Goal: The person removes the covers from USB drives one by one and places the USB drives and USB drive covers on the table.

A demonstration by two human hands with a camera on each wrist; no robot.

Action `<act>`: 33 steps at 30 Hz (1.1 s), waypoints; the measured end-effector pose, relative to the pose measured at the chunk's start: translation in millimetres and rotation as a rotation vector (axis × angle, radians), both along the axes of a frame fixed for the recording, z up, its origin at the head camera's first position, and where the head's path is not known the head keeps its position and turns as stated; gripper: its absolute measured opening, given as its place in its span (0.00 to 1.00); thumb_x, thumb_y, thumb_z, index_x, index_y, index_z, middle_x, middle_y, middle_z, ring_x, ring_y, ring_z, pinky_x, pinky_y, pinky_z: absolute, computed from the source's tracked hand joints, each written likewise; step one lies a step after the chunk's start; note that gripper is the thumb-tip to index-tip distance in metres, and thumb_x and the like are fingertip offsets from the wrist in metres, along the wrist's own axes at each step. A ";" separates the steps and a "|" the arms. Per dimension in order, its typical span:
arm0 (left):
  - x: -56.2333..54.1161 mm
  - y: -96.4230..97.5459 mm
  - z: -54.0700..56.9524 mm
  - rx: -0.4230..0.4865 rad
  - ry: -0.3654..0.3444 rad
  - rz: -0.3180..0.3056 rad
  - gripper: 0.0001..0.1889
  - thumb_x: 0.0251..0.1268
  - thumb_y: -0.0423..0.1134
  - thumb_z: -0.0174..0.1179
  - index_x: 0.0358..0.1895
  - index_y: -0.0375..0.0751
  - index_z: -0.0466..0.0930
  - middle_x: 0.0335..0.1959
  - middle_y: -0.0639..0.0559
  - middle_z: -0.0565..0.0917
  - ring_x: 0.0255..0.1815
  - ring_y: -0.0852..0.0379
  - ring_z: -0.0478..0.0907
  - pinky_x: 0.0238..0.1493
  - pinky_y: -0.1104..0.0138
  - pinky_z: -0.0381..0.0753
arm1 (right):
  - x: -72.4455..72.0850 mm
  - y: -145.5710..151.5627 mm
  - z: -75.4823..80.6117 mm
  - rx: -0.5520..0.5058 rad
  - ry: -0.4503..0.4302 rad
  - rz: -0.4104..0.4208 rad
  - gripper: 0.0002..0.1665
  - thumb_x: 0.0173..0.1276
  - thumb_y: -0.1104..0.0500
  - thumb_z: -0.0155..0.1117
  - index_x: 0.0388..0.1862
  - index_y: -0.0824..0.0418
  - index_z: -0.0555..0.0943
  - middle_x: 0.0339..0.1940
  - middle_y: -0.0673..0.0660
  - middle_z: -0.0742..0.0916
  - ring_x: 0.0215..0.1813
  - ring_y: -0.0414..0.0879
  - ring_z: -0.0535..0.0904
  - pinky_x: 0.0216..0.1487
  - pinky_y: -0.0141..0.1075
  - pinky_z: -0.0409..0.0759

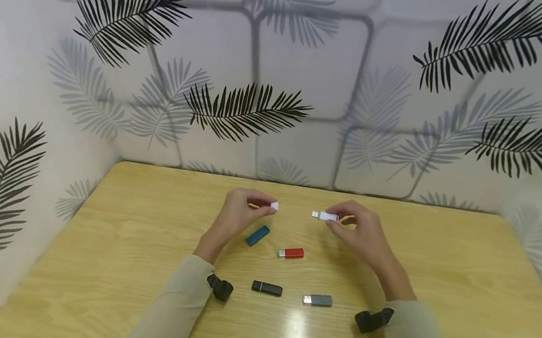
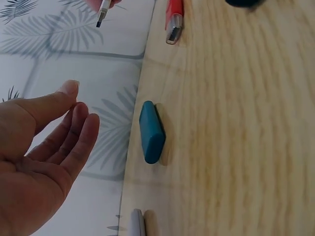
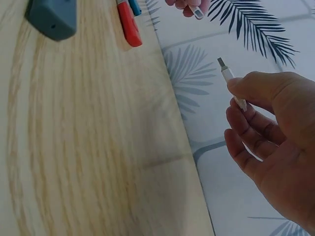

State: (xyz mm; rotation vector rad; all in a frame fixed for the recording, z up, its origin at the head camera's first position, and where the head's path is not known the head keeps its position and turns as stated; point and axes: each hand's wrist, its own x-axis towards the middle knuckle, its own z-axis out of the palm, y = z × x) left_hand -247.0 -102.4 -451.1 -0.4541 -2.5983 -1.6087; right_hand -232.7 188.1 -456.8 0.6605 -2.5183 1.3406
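My left hand (image 1: 240, 210) pinches a small white cap (image 1: 274, 205) between thumb and fingertips, above the far part of the table. Across a gap to its right, my right hand (image 1: 358, 229) grips a white USB stick (image 1: 328, 216) by its rear end. The stick's bare metal plug points left toward the cap. In the right wrist view the white USB stick (image 3: 228, 74) sits between thumb and fingers. Nearest the left hand lies a blue USB stick (image 1: 257, 236), and a red USB stick (image 1: 290, 253) with its plug showing lies between the hands.
Closer to me on the wooden table (image 1: 125, 264) lie a black USB stick (image 1: 267, 288) and a grey USB stick (image 1: 317, 300) with its plug bare. A pale object (image 2: 137, 223) shows at the left wrist view's bottom edge. A leaf-patterned backdrop (image 1: 309, 71) stands behind the table.
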 end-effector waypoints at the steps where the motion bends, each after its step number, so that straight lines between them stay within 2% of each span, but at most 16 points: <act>1: -2.0 1.4 -0.7 -0.006 0.000 -0.001 0.09 0.63 0.33 0.72 0.45 0.37 0.91 0.44 0.47 0.90 0.42 0.52 0.87 0.44 0.64 0.86 | -1.7 0.0 -1.1 0.003 -0.010 -0.004 0.10 0.64 0.70 0.74 0.44 0.66 0.87 0.42 0.58 0.88 0.43 0.51 0.84 0.44 0.46 0.86; 9: -16.3 12.2 -2.1 -0.053 -0.045 -0.028 0.09 0.64 0.33 0.72 0.46 0.37 0.91 0.41 0.47 0.90 0.38 0.54 0.87 0.41 0.64 0.86 | -13.8 -1.2 -11.1 0.029 -0.041 -0.027 0.10 0.66 0.70 0.72 0.46 0.66 0.87 0.44 0.60 0.88 0.46 0.55 0.84 0.46 0.50 0.85; 18: -31.9 21.4 -8.6 -0.137 -0.067 0.029 0.09 0.65 0.33 0.71 0.46 0.38 0.91 0.43 0.48 0.90 0.43 0.53 0.85 0.46 0.63 0.85 | -28.7 -6.8 -21.3 0.006 -0.111 -0.072 0.10 0.68 0.70 0.70 0.48 0.69 0.86 0.46 0.64 0.88 0.47 0.57 0.84 0.48 0.49 0.85; 26: -40.2 26.2 -15.6 -0.146 -0.063 -0.026 0.08 0.68 0.36 0.70 0.46 0.39 0.91 0.44 0.49 0.89 0.44 0.54 0.84 0.46 0.62 0.84 | -42.1 -14.1 -31.4 0.010 -0.131 -0.089 0.09 0.68 0.70 0.71 0.46 0.70 0.86 0.45 0.65 0.88 0.47 0.57 0.84 0.49 0.49 0.85; 33: -47.4 33.0 -26.9 -0.187 -0.054 -0.030 0.07 0.69 0.36 0.69 0.46 0.41 0.91 0.44 0.51 0.89 0.44 0.55 0.83 0.48 0.62 0.83 | -45.2 -21.1 -34.5 0.031 -0.142 -0.071 0.08 0.68 0.69 0.71 0.45 0.69 0.86 0.44 0.63 0.89 0.46 0.55 0.84 0.51 0.48 0.82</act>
